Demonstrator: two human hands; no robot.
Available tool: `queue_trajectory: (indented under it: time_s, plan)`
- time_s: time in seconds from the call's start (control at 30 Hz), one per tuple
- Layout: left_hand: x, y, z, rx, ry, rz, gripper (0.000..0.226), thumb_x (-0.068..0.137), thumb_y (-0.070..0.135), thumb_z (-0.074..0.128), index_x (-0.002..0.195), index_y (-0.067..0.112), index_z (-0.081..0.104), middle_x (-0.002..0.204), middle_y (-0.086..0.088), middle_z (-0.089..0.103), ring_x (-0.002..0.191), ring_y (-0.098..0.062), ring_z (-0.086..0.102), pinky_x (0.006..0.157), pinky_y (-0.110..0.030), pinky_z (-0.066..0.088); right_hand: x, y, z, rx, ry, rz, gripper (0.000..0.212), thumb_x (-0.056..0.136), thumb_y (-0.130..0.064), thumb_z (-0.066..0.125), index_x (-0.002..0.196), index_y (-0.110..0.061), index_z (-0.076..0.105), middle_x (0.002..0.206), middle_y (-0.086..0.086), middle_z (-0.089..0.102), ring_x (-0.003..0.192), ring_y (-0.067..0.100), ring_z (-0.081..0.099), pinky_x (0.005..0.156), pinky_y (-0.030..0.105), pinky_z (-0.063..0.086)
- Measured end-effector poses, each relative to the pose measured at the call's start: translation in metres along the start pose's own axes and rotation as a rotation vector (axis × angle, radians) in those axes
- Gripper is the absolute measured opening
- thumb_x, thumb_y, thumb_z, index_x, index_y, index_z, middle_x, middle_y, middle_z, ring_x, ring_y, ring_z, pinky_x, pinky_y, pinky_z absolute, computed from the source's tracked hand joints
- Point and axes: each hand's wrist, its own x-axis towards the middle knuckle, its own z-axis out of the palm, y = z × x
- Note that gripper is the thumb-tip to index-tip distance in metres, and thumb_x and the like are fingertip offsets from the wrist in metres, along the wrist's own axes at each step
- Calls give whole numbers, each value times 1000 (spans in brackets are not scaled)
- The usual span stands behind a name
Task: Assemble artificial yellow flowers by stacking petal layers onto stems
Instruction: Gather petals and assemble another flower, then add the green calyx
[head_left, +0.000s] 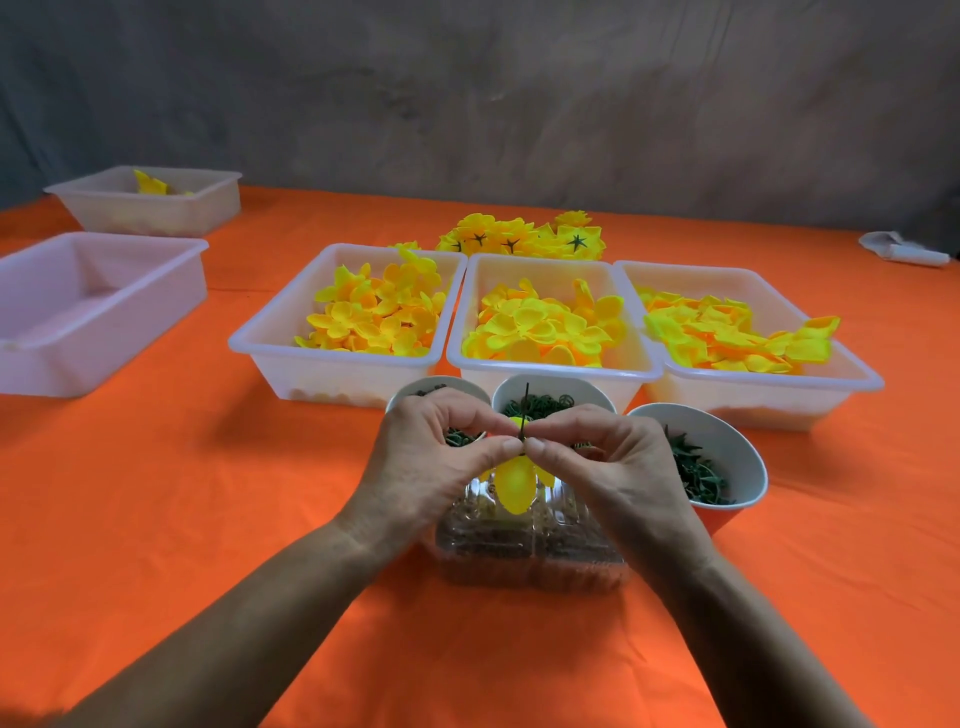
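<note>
Orange tabletop (156, 493) under you: your left hand (431, 462) and right hand (613, 467) meet at 12 o'clock, fingers of both pinching a thin green stem (524, 410) with a yellow petal (511, 486) hanging below, above a clear box (519, 561).

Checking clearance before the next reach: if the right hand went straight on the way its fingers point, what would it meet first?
Probably the left hand: the right hand fingers point across at it, pinching the same stem.
</note>
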Motion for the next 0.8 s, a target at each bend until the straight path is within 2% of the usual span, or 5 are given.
queue_trajectory:
  time_s: [0.3, 0.5, 0.6, 0.7, 0.8]
  plan:
    - [8, -4, -2, 94, -66, 71, 23, 67, 3, 81, 65, 24, 72, 79, 4, 67, 77, -2, 64, 74, -14, 49, 2, 6, 2, -86, -5, -34, 26, 73, -1, 76, 70, -27, 72, 74, -2, 68, 69, 4, 63, 64, 16, 47]
    - [8, -2, -4, 59, -96, -5, 16, 68, 3, 80, 70, 18, 75, 84, 1, 69, 82, -3, 65, 79, -18, 51, 2, 7, -1, -38, -18, 33, 18, 76, -1, 73, 73, -19, 75, 77, 4, 71, 70, 7, 64, 62, 17, 46]
    - [7, -1, -9, 31, -93, -50, 17, 72, -1, 76, 75, 16, 76, 89, 0, 70, 88, -7, 66, 83, -20, 50, 1, 9, -6, 41, 25, 98, 11, 79, -3, 71, 82, -12, 76, 79, 7, 74, 76, 14, 67, 68, 21, 51]
    - [6, -2, -12, 10, -41, -52, 21, 74, -1, 74, 73, 21, 76, 87, 3, 71, 86, -4, 66, 79, -16, 49, 0, 8, -10, 69, 65, 94, 13, 79, -1, 70, 81, -13, 76, 78, 6, 74, 75, 13, 67, 69, 20, 51]
    - [7, -2, -9, -3, -63, -15, 15, 71, 4, 78, 74, 18, 77, 86, -1, 71, 86, -8, 67, 81, -21, 52, 2, 6, -8, 49, 29, 63, 11, 78, 1, 70, 81, -9, 75, 81, 11, 73, 75, 13, 67, 68, 20, 51]
